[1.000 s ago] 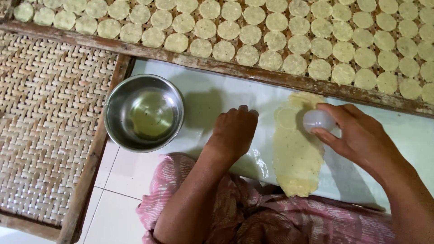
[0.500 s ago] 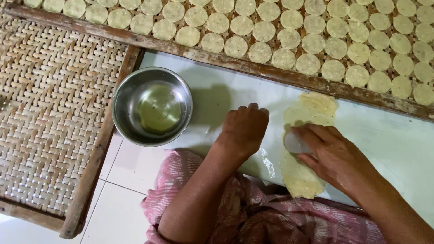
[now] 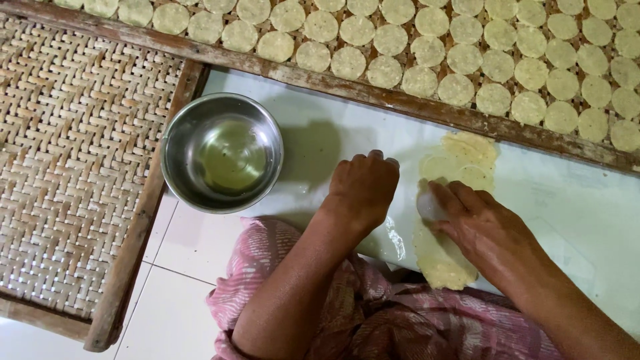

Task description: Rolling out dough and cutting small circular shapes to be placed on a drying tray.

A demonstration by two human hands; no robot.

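Note:
A long strip of pale yellow dough [image 3: 445, 261] lies flat on a white plastic sheet [image 3: 573, 200]. My right hand [image 3: 477, 223] presses a small round clear cutter [image 3: 429, 205] down onto the middle of the strip. Round cut marks show in the far end of the dough [image 3: 467, 157]. Just left of the strip, my left hand [image 3: 362, 189] rests palm-down on the sheet, fingers curled, holding nothing.
A steel bowl [image 3: 222, 152] with some clear liquid stands to the left on the sheet. Beyond it a wooden-framed woven tray [image 3: 373, 93] carries several rows of round dough discs [image 3: 460, 57]. Another woven tray [image 3: 73, 167] lies at the left. Pink patterned cloth [image 3: 400, 327] covers my lap.
My right hand has brought the cutter down the strip toward me, from its far end to its middle. The left hand has stayed in place.

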